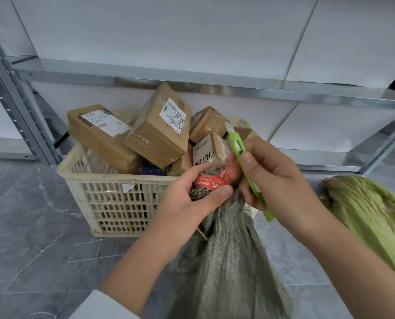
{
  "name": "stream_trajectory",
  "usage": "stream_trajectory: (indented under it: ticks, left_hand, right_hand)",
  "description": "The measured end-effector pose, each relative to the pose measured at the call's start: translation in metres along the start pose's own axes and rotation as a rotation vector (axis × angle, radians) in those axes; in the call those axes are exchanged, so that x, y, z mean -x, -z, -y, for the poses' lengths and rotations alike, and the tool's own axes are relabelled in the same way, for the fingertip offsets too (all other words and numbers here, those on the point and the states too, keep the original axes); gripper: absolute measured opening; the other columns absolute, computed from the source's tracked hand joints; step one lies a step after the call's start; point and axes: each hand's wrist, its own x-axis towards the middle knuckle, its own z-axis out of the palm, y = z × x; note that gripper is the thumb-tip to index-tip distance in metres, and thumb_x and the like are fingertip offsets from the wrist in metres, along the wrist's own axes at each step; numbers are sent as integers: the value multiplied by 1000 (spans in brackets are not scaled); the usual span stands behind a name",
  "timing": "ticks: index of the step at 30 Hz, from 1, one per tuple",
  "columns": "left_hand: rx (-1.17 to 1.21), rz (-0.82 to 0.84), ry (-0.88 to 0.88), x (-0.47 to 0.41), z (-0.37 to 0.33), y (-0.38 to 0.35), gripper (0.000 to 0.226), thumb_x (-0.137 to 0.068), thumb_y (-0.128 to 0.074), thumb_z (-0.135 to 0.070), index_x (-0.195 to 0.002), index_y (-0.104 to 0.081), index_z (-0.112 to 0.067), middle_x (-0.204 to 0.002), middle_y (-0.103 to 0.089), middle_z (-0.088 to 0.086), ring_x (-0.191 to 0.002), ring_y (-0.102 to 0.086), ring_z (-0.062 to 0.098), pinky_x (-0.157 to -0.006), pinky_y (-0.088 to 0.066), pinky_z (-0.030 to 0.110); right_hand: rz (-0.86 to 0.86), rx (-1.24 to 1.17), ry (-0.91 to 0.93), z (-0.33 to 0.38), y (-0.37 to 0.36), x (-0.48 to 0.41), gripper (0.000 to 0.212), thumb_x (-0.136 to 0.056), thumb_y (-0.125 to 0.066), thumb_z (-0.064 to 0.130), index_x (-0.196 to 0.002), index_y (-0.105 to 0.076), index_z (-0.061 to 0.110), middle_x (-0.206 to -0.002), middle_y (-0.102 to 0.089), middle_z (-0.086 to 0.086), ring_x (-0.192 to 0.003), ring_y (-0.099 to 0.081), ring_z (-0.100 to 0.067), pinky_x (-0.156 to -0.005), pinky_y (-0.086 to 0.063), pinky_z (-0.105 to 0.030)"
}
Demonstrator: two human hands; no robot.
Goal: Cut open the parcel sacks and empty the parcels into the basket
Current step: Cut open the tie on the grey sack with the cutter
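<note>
A grey-green woven parcel sack (224,261) stands upright in front of me, its neck bunched and bound by a red-and-white seal tag (212,181). My left hand (187,203) grips that neck just under the tag. My right hand (274,178) holds a lime-green utility knife (247,171), blade end pointing up and away, right beside the tag. Behind the sack stands a cream plastic basket (113,201) heaped with several brown cardboard parcels (159,132).
A second, brighter green sack (371,217) lies on the grey tiled floor (31,226) at the right. Grey metal shelving (192,81) with white boards runs behind the basket, with an upright post (14,107) at the left.
</note>
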Motion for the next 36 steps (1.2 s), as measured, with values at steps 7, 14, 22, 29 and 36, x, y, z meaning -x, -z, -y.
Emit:
stream_trajectory:
  ticks: [7, 14, 22, 29, 36]
  left_hand:
    - [53, -172, -82, 4, -1, 1, 54, -73, -79, -33, -124, -62, -34, -117, -69, -7, -111, -63, 13, -97, -47, 39]
    - [187, -158, -141, 3, -6, -2, 47, -75, -78, -19, -119, -66, -32, -117, -70, 0, -109, -65, 14, -84, -51, 18]
    - [214, -169, -122, 1, -6, -5, 40, -78, -76, -40, -117, -68, -34, -115, -71, -3, -111, -64, 13, -89, -50, 21]
    - [198, -167, -119, -2, -5, -3, 38, -82, -72, -27, -119, -66, -33, -117, -70, 0, -108, -65, 14, -87, -49, 18]
    - [242, -185, -122, -5, -1, -7, 38, -79, -72, -22, -115, -68, -33, -114, -71, 3, -103, -65, 13, -82, -49, 16]
  right_hand:
    - [-63, 259, 75, 2, 2, 9, 25, -96, -55, 25, -102, -62, 49, -75, -60, 23, -57, -50, -4, -61, -38, -24]
    - [-67, 305, 58, 10, 11, 14, 28, -93, -59, 22, -107, -61, 46, -74, -58, 9, -54, -50, -6, -51, -35, -11]
    - [-82, 548, 92, 14, 14, 13, 32, -90, -64, 29, -104, -60, 57, -80, -58, 21, -63, -53, -4, -57, -36, -24]
    - [-127, 588, 75, 14, 22, 13, 33, -87, -68, 28, -100, -64, 58, -79, -60, 25, -61, -51, -1, -55, -36, -22]
    - [-105, 488, 18, 9, 30, 11, 30, -87, -66, 29, -97, -66, 58, -76, -63, 14, -56, -51, -9, -57, -43, -25]
